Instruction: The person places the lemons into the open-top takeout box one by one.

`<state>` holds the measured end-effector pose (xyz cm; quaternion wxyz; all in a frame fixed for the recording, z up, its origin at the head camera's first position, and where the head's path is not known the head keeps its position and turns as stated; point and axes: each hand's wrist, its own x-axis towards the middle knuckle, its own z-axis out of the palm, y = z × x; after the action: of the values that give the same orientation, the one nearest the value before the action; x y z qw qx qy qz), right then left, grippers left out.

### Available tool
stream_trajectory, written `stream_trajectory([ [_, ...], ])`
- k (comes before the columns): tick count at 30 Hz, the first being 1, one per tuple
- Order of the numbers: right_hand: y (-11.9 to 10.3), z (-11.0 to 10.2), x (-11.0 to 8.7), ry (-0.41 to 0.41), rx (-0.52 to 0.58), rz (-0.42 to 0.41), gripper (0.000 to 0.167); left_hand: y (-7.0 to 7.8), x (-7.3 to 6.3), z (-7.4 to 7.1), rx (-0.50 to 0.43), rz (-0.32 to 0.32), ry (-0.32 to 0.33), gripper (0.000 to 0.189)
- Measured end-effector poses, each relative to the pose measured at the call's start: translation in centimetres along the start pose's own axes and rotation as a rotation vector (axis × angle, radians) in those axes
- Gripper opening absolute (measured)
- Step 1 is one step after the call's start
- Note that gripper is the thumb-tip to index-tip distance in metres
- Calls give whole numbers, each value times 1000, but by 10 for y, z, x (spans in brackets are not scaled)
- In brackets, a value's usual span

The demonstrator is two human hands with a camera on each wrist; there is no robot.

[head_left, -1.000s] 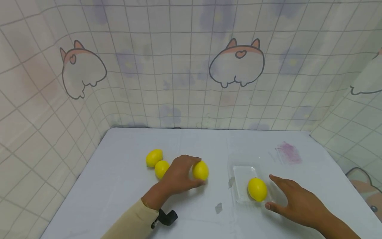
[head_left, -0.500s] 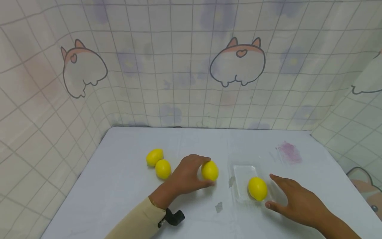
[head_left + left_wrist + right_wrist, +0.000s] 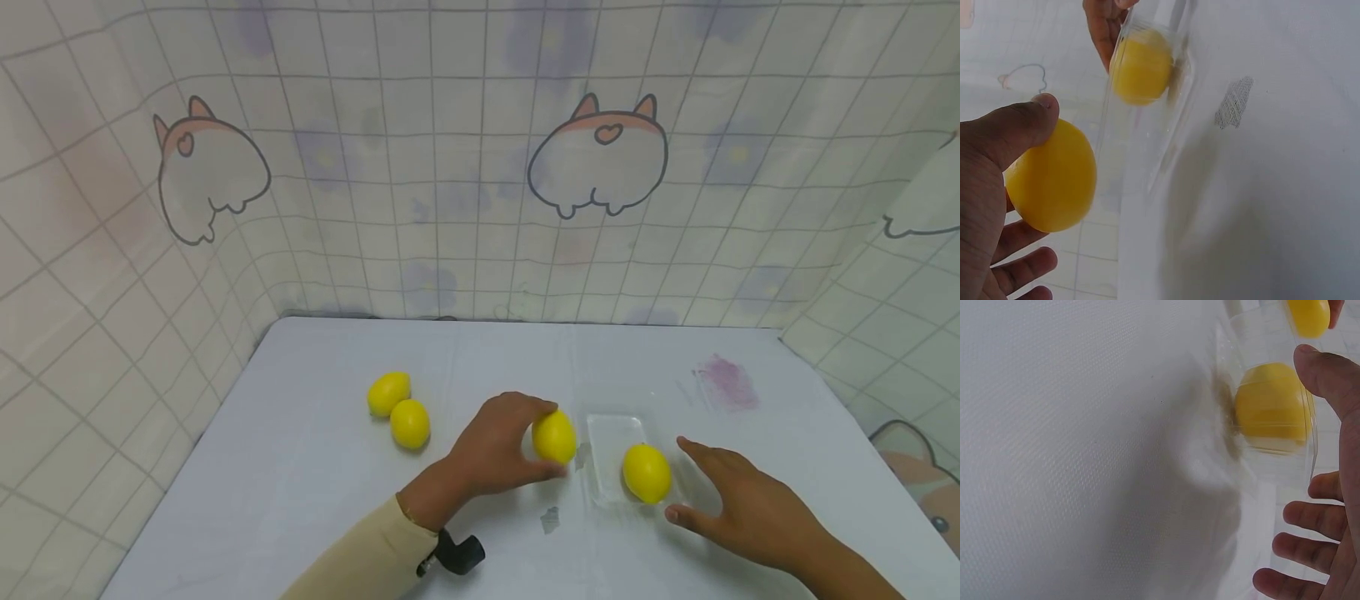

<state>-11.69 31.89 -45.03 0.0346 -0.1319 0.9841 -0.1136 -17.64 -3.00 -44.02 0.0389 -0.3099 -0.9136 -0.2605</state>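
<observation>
The left hand (image 3: 498,447) pinches a lemon (image 3: 556,437), now carried rightward to just beside the clear box (image 3: 611,433) holding another lemon (image 3: 647,473) — this transfer looks well along. The right hand (image 3: 750,506), fingers spread, grips nothing; two lemons (image 3: 410,424) rest on the table (image 3: 300,483).

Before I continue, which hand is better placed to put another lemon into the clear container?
Probably the left hand: it grips a lemon near the container. The right hand, opposite, holds no lemon.
</observation>
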Motion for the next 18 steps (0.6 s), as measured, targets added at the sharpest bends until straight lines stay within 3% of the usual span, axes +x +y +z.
stream_trajectory([
  [12,-1,-2,1,-29,-7,7,109,15,7,8,-12,27,-19,75],
  [18,-4,-3,-2,4,4,-9,106,22,7,7,-21,49,-14,76],
])
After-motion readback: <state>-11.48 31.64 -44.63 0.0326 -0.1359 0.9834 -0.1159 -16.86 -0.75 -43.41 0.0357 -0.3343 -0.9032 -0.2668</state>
